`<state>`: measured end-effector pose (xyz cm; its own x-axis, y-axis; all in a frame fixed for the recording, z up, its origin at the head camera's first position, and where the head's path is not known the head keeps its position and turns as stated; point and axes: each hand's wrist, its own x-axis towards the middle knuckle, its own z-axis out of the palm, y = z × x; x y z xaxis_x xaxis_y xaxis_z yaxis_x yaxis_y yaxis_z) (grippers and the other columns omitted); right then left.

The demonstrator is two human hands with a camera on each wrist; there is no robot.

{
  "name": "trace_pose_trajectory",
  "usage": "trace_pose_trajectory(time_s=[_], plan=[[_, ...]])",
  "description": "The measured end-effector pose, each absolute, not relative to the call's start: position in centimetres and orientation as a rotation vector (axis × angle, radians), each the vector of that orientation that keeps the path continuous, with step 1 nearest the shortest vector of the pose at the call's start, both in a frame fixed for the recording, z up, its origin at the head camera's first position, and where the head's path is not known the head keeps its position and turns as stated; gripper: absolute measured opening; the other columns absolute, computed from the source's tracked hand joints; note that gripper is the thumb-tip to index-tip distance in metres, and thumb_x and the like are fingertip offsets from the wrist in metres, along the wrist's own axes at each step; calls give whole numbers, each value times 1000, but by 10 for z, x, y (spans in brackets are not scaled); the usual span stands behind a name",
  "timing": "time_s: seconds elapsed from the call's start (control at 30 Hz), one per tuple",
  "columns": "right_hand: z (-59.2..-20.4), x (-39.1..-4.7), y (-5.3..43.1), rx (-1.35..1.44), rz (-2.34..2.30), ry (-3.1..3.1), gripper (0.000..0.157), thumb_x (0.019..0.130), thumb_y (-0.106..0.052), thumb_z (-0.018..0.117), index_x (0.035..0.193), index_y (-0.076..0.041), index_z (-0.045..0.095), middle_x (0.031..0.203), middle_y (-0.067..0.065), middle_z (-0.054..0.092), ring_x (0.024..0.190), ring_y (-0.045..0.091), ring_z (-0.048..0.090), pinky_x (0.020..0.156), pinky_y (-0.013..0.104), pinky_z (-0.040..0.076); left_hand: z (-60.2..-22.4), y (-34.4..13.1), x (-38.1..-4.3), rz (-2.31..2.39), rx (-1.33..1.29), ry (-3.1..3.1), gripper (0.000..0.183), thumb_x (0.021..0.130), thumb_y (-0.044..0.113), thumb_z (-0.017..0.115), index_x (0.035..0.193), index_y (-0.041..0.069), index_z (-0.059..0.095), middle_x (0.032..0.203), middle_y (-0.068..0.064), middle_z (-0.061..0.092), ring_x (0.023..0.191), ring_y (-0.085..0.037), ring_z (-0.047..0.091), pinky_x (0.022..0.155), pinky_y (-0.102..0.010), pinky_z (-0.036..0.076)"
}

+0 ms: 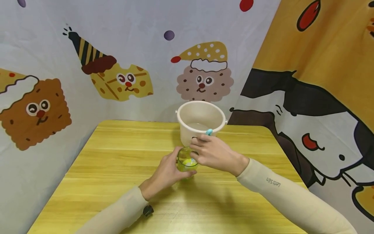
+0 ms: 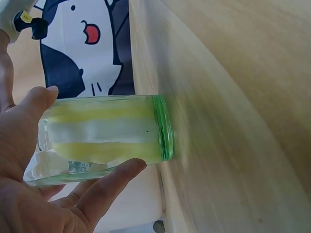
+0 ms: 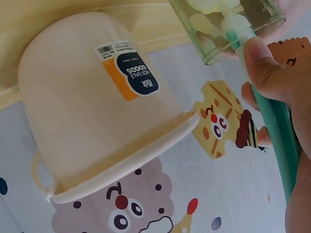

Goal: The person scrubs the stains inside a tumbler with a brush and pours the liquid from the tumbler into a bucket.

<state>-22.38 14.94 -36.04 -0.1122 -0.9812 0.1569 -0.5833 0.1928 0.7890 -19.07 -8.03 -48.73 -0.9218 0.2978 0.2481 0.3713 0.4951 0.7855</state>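
Note:
My left hand (image 1: 166, 169) grips a clear drinking glass (image 2: 164, 128) with a green-tinted base, thumb on one side and fingers on the other. It stands mouth up, base close to the table in the left wrist view. In my right hand (image 1: 214, 153) is a cup brush with a green handle (image 3: 278, 128), held between thumb and fingers. The brush's yellow-and-white sponge head (image 2: 104, 131) is inside the glass and shows through its wall. The handle slants up out of the rim, its teal end (image 1: 209, 131) showing above my right hand.
A cream bucket (image 1: 187, 131) stands just beyond both hands at the table's far edge, with a label (image 3: 133, 73) on its side. The wooden table (image 1: 117, 156) ends at a cartoon-printed cloth (image 1: 137, 19) behind. A black device (image 1: 148, 210) sits at the left wrist.

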Motion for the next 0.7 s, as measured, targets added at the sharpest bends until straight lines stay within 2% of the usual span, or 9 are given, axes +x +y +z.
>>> trace_pose_trajectory(time_s=[0.17,0.47,0.7], plan=[[-357,-222,149,1453,-731,-1808,21,98,-28,89,91,-21,70,105,-6,76,106,18,60,106,34,46,-487,-80,-191,-1401,-605,-2640,87,89,42,105,157,19,57,141,-5,81,123,-22,83,99,-38,72],[-342,-217,153,1412,-703,-1787,21,98,-21,87,98,-18,67,108,0,81,105,22,60,107,36,45,-485,-81,-190,-1433,-601,-2639,87,88,42,106,157,19,57,137,-2,82,115,-17,82,92,-29,69],[-336,-216,156,1421,-692,-1813,17,102,-19,85,104,-16,68,108,-4,85,107,20,72,112,37,50,-484,-81,-189,-1442,-605,-2640,84,88,40,106,154,20,58,132,0,81,109,-15,80,88,-27,67]])
